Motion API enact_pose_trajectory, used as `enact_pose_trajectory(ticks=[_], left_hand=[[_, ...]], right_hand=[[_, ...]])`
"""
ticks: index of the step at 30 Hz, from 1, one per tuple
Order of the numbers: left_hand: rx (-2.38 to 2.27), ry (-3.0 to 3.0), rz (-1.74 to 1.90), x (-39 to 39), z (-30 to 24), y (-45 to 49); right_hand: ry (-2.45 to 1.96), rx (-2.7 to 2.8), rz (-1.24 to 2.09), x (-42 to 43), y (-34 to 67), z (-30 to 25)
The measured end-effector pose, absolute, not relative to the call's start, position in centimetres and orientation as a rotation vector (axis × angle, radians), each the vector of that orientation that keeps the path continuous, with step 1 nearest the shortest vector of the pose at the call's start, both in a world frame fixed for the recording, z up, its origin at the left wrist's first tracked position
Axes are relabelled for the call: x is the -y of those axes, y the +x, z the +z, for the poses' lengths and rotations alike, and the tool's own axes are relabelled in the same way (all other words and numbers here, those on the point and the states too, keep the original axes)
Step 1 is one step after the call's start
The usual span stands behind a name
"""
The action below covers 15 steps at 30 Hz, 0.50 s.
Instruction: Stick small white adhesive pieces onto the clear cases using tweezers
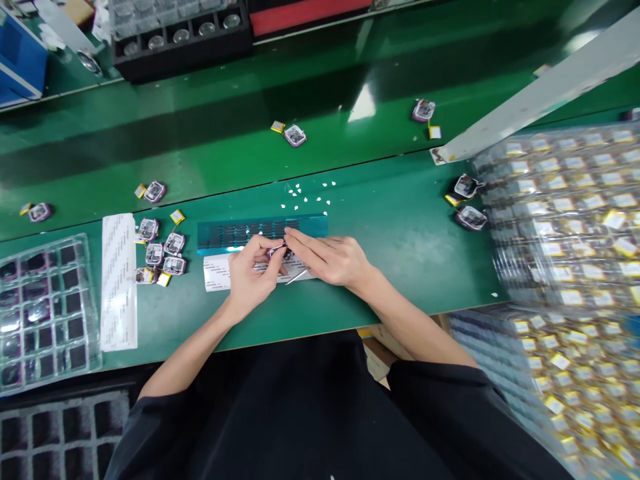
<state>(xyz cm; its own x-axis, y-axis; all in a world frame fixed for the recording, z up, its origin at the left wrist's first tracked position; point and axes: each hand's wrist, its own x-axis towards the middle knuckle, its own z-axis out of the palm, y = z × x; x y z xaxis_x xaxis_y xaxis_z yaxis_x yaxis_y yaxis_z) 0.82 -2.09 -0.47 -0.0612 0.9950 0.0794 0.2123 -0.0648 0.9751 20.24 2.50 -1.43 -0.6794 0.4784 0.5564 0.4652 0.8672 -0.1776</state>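
Observation:
My left hand (pixel 253 270) is closed, pinching a small purple-rimmed electronic device housing (pixel 273 251) between thumb and fingers. My right hand (pixel 336 259) meets it from the right, its fingertips at the housing's upper edge. A thin silver tool (pixel 297 276) sticks out below the right fingers and appears held in that hand; its kind is not clear. Beneath the hands lies a printed white sheet (pixel 217 273). Just beyond it is a translucent blue strip (pixel 207 237) carrying rows of dark pieces. The fingers hide most of the housing.
Small white pieces (pixel 305 199) are scattered beyond the strip. Several housings with batteries (pixel 155 253) cluster at left beside a white liner sheet (pixel 119 283) and a clear tray (pixel 93 300). Stacked battery trays (pixel 560 220) and a slanted white post (pixel 540 83) stand at right.

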Motion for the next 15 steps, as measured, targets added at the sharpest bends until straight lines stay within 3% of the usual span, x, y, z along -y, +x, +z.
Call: enact_pose_trajectory(ticks=[4, 11, 15], left_hand=[[-1.359, 1.434, 1.262, 2.0, -0.6, 0.9], [-1.340, 1.590, 1.165, 2.3, -0.5, 0.9], [-1.333, 1.607, 1.123, 2.0, -0.2, 0.8]], right_hand=[[-0.719, 2.307, 0.100, -2.1, 19.7, -1.0], [-0.980, 1.961, 0.916, -2.4, 18.9, -0.3], [-1.035, 1.863, 0.973, -2.5, 18.8, -0.1]])
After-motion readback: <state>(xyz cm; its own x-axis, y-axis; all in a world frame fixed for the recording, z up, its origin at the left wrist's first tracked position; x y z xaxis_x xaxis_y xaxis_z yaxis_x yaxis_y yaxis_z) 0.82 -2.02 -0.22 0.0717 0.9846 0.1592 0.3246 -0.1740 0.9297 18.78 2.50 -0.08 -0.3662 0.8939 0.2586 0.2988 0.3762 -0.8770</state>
